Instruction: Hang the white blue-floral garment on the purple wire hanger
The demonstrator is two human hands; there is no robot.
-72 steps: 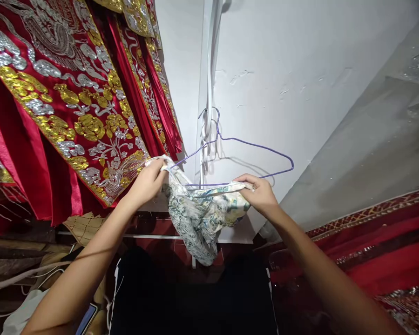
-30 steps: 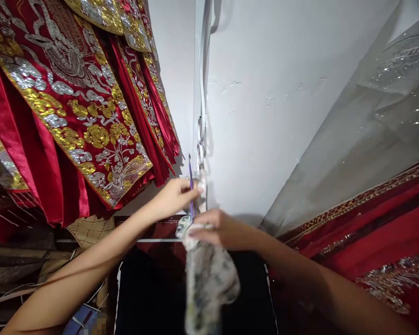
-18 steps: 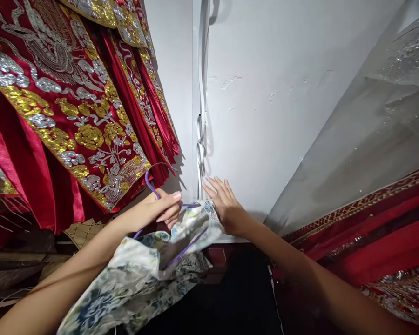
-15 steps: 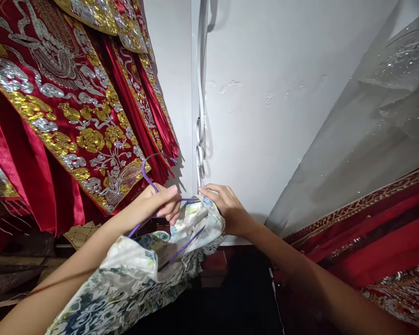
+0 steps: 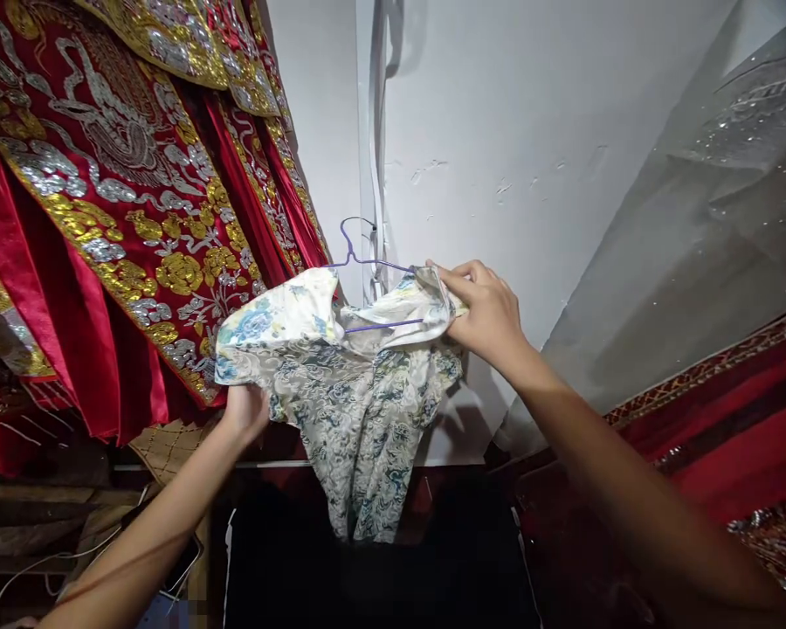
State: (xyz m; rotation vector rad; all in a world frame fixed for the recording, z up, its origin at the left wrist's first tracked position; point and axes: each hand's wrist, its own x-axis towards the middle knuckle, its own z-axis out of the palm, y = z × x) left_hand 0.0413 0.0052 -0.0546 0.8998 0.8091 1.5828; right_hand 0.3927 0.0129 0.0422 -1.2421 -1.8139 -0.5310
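A short floral blouse (image 5: 367,393) in white, blue and green hangs upright in front of me on a thin purple clothes hanger (image 5: 349,253). The hanger's hook stands above the neckline, and its lower bar shows across the open neck. My right hand (image 5: 488,310) is closed on the blouse at its right shoulder, thumb and fingers pinching the cloth by the hanger's end. At the left shoulder, my left hand (image 5: 245,411) reaches up under the sleeve; the cloth hides its fingers.
Red garments with gold and silver embroidery (image 5: 124,218) hang at the left. A white wall (image 5: 485,114) with a strip of cable (image 5: 375,131) stands ahead. Sheer plastic covering (image 5: 681,210) and red cloth (image 5: 747,445) are at the right. Clutter lies at the lower left.
The hanger has gone from lying slanted in my left hand to upright inside the blouse. My left hand let go of it and moved left under the sleeve; my right hand rose rightward with the shoulder.
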